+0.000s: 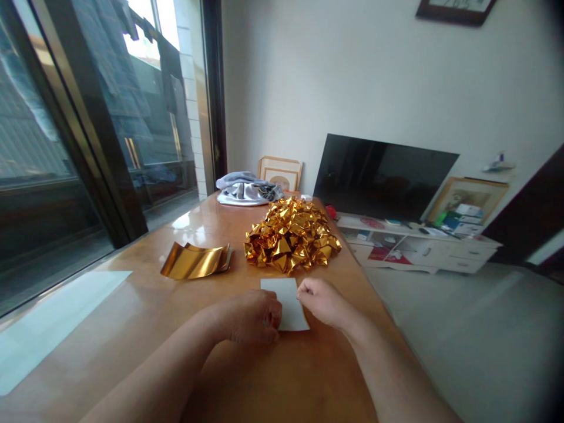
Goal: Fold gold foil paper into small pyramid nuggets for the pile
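Two hands are working a white sheet on a wooden surface.

The left hand (253,317) is pressing its curled fingers onto the sheet of paper (286,302), while the right hand (321,301) is pinching the sheet's right edge. The paper is lying flat on the surface (132,329), just in front of a pile of folded gold pieces (291,235), with gold sheets (196,260) to the left.

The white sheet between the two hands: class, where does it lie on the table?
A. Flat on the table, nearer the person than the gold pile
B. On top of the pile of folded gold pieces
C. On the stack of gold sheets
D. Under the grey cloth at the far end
A: the white sheet lies flat on the table, with the left hand and right hand on its edges, and the gold pile lies beyond it.
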`<state>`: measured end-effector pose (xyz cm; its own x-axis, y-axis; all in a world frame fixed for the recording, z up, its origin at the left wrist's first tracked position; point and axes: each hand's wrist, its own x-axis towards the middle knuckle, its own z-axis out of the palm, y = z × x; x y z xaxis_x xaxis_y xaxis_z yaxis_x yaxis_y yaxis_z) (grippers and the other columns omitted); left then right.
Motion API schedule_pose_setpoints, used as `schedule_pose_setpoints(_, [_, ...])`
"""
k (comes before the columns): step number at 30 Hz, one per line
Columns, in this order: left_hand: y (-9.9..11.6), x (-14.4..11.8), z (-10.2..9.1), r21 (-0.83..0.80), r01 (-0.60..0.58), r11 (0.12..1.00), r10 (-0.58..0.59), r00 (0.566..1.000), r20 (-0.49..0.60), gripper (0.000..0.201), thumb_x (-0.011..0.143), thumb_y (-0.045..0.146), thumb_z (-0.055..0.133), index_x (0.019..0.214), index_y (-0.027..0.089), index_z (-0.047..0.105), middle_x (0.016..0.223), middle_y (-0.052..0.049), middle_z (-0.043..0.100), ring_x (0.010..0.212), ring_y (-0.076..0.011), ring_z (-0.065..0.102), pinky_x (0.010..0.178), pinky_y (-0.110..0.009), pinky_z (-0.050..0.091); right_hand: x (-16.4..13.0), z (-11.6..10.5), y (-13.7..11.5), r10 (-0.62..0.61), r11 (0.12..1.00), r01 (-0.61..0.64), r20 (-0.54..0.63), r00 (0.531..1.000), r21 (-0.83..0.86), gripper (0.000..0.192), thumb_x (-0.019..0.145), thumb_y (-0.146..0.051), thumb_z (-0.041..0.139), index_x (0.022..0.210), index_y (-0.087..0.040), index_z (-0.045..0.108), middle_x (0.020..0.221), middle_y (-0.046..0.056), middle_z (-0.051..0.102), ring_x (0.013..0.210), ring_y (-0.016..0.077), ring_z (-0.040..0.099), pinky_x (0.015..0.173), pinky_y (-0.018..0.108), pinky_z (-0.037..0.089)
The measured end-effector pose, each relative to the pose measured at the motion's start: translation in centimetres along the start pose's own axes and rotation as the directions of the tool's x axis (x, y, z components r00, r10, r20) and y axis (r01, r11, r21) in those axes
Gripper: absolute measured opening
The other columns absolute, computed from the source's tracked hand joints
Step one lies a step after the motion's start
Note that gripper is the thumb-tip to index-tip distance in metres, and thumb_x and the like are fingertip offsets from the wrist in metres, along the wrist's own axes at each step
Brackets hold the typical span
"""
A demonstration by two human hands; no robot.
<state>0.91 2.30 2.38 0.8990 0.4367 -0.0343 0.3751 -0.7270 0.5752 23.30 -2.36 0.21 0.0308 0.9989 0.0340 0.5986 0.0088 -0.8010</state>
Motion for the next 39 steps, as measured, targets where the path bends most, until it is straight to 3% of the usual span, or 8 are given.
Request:
schedule_pose_setpoints(5, [0.3,0.1,-0.1,-0.022,0.059,0.998,-0.058,0.998,0.035,0.007,0.071,0.022,0.065,0.075,0.020,0.071,0.080,-0.001,0.069,0.071,-0.0172,0.060,0.063,-0.025,0.042,-1.1,-1.0,-1.5,-0.179,0.981,0.190,0.206,0.962,-0.031,0.012,0.076,-0.019,0.056,0.070,-0.018,0.066,0.069,-0.003,0.062,0.065,0.0127,0.054,0.058,0.020,0.038])
schedule_pose_setpoints(11, [-0.2,0.2,0.1,0.018,0.113,0.993,-0.113,0.993,0.016,0.010,0.073,0.025,0.061,0.068,0.019,0.066,0.071,0.000,0.068,0.064,-0.0149,0.057,0.056,-0.025,0.035,-2.1,-1.3,-1.7,-0.138,0.987,0.158,0.408,0.902,-0.014,0.008,0.076,-0.027,0.069,0.081,-0.021,0.070,0.073,-0.002,0.065,0.065,0.0139,0.057,0.057,0.021,0.041])
schedule_pose_setpoints(18, [-0.3,-0.1,-0.2,-0.016,0.185,0.983,-0.185,0.983,0.014,0.014,0.074,0.026,0.057,0.068,0.020,0.068,0.065,0.001,0.066,0.059,-0.0147,0.054,0.053,-0.025,0.032,-1.5,-1.2,-0.7,-0.140,0.976,0.194,0.402,0.905,-0.096,0.013,0.080,-0.026,0.063,0.070,-0.020,0.067,0.066,-0.002,0.061,0.064,0.0135,0.054,0.061,0.022,0.040])
schedule_pose_setpoints(23, [-0.7,-0.4,-0.8,-0.019,0.242,0.970,-0.242,0.970,-0.010,0.016,0.073,0.023,0.055,0.066,0.021,0.069,0.068,-0.001,0.068,0.061,-0.0163,0.057,0.056,-0.026,0.036,-1.4,-1.4,-0.5,-0.097,0.988,0.139,0.415,0.905,-0.071,0.020,0.083,-0.029,0.059,0.066,-0.019,0.064,0.063,-0.004,0.055,0.058,0.0112,0.047,0.057,0.021,0.035])
schedule_pose_setpoints(29, [-1.0,-0.4,-1.2,0.072,0.259,0.963,-0.263,0.964,0.051,0.021,0.077,0.025,0.051,0.073,0.020,0.070,0.071,-0.001,0.069,0.064,-0.0156,0.058,0.055,-0.024,0.037,-0.9,-1.1,0.7,-0.006,0.997,0.036,0.401,0.916,-0.066,0.019,0.080,-0.033,0.063,0.070,-0.017,0.062,0.064,-0.005,0.051,0.059,0.0097,0.042,0.055,0.020,0.031])
schedule_pose_setpoints(39, [0.2,-0.3,-1.8,0.191,0.292,0.937,-0.312,0.947,0.082,0.023,0.080,0.029,0.051,0.074,0.018,0.070,0.069,-0.001,0.067,0.063,-0.0148,0.057,0.052,-0.024,0.033,-0.5,-0.8,0.8,0.097,0.989,-0.046,0.374,0.922,-0.142,0.023,0.075,-0.038,0.066,0.068,-0.018,0.057,0.063,-0.006,0.049,0.057,0.0090,0.040,0.051,0.021,0.027])
